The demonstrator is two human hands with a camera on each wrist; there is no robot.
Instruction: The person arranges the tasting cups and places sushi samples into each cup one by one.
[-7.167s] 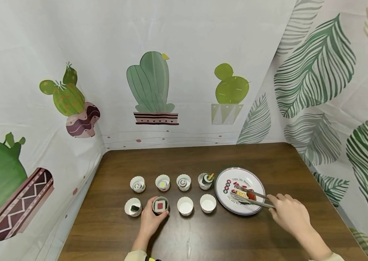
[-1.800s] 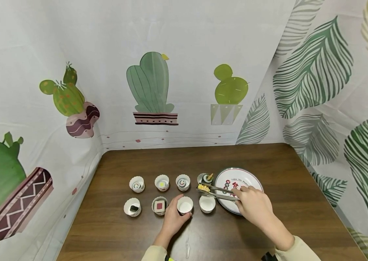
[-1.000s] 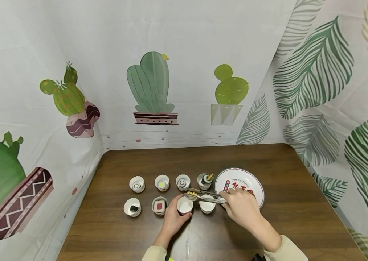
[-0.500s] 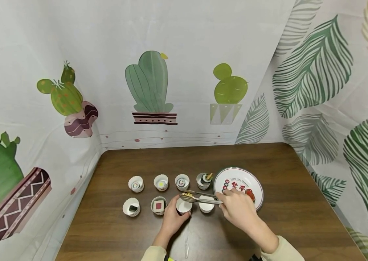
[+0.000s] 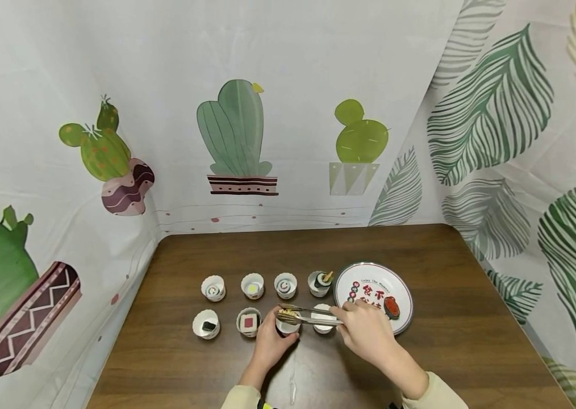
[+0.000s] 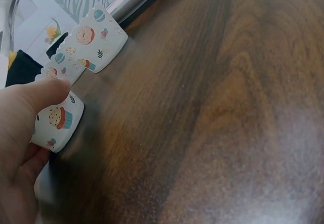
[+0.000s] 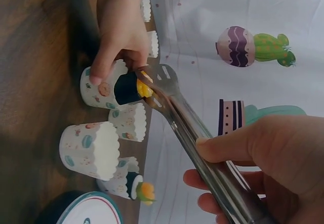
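Observation:
My left hand [image 5: 271, 341] grips a white paper baking cup [image 6: 61, 120], printed with a cupcake, in the front row. My right hand [image 5: 367, 332] holds metal tongs [image 7: 195, 145]. Between the tong tips, right at the mouth of that cup, is a sushi piece [image 7: 129, 88] with a dark wrap and yellow corn-like topping. The tips overlap the cup in the head view and hide part of its inside. Just right of it stands another white cup [image 7: 86, 150], partly behind the tongs in the head view.
A white round plate [image 5: 344, 284] with red lettering lies at the right, bearing a sushi piece with a red topping [image 5: 392, 307]. Several cups with sushi stand around, among them one with a red square centre [image 5: 249, 322] and one with an orange tip [image 5: 322, 281].
My left hand has moved right from the red-centred sushi's cup to the neighbouring one. The tongs have carried the corn-topped sushi from the plate leftward and lowered it to the held cup.

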